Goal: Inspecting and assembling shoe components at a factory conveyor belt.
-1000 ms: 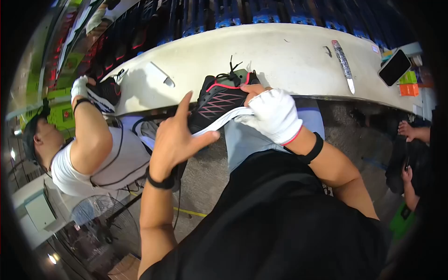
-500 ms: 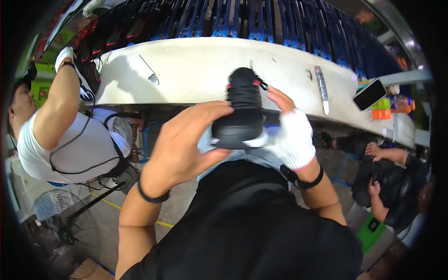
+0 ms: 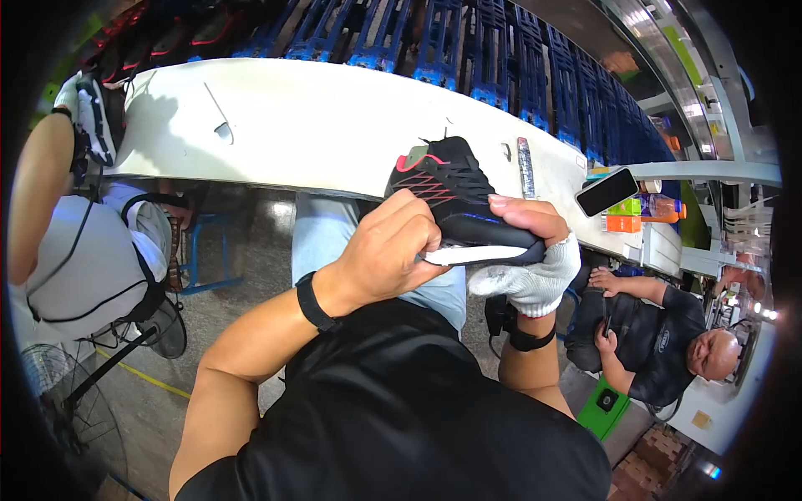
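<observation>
A black sneaker [image 3: 468,204] with red criss-cross lines, a pinkish-red collar lining and a white midsole is held over my lap at the table's near edge. Its toe points right and toward me, tilted so the side shows. My right hand [image 3: 539,255], in a white glove that leaves the fingertips bare, wraps the toe, thumb on top and fingers underneath. Bare and curled, my left hand [image 3: 386,246] has its fingers closed against the midsole edge near the middle of the shoe. Whether anything small is pinched there is hidden.
A long white table [image 3: 292,108] runs across, with blue slatted racks [image 3: 434,50] behind it. On it lie a thin tool [image 3: 220,117], a wrapped stick [image 3: 525,167] and a phone [image 3: 606,192]. Co-workers are at left and right; one [image 3: 677,334] sits. A fan [image 3: 67,401] stands lower left.
The sneaker has turned from toe toward me to side-on, toe to the right. My right hand now grips the toe, and my left fingers have curled onto the midsole. The view has shifted right.
</observation>
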Action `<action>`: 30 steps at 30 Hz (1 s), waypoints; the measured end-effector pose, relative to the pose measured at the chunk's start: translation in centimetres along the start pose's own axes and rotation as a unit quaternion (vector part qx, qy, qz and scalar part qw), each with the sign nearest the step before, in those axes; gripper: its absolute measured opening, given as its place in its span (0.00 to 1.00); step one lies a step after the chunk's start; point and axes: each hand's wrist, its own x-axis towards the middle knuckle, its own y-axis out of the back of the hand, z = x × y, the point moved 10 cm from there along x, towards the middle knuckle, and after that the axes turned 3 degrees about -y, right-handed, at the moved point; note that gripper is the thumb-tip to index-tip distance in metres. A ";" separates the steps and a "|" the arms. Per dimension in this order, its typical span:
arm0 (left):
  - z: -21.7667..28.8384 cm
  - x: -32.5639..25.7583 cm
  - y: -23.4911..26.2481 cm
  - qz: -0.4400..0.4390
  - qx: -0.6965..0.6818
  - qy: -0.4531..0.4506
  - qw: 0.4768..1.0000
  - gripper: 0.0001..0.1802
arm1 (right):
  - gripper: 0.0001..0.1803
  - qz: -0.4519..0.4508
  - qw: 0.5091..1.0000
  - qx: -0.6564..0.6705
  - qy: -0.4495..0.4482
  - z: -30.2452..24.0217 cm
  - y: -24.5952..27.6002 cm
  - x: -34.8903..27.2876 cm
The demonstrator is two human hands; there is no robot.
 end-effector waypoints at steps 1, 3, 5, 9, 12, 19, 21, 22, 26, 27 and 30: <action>-0.3 0.2 -0.1 -0.008 -0.008 -0.011 1.000 0.27 | 0.39 -0.011 1.000 0.026 0.007 -0.2 -0.1 0.2; -1.6 0.9 -0.4 -0.047 -0.003 0.000 0.999 0.28 | 0.40 -0.027 0.999 0.020 0.035 0.6 0.1 0.0; -2.7 1.6 -0.7 -0.085 -0.005 0.031 0.996 0.29 | 0.38 -0.040 0.997 0.008 0.065 0.3 0.0 0.1; -5.5 0.1 -0.8 -0.141 -0.012 0.059 0.988 0.32 | 0.34 -0.008 0.996 0.049 0.073 1.1 0.7 -0.3; -7.9 -2.3 1.4 -0.141 0.122 0.066 0.980 0.24 | 0.27 0.131 0.983 0.129 -0.001 4.6 3.1 -2.1; -1.0 2.4 7.2 -0.167 0.206 -0.137 0.954 0.35 | 0.26 0.268 0.796 0.488 -0.239 15.7 -0.5 -4.3; 1.6 5.0 8.7 -0.167 0.152 -0.147 0.963 0.42 | 0.26 0.151 0.940 0.256 -0.169 14.0 -1.5 -0.7; 1.6 6.3 8.8 -0.183 0.165 -0.122 0.961 0.46 | 0.27 0.068 0.995 0.033 -0.060 11.5 -2.7 1.4; -1.8 8.7 6.7 -0.248 0.177 0.069 0.950 0.45 | 0.56 -0.021 0.971 0.237 -0.018 6.3 -6.8 5.6; -1.5 9.6 6.8 -0.230 0.177 0.045 0.956 0.45 | 0.56 -0.024 0.971 0.236 -0.013 5.3 -6.8 6.7; -2.4 11.1 6.4 -0.232 0.169 0.051 0.957 0.44 | 0.70 -0.028 0.957 0.281 -0.064 5.0 -6.7 9.0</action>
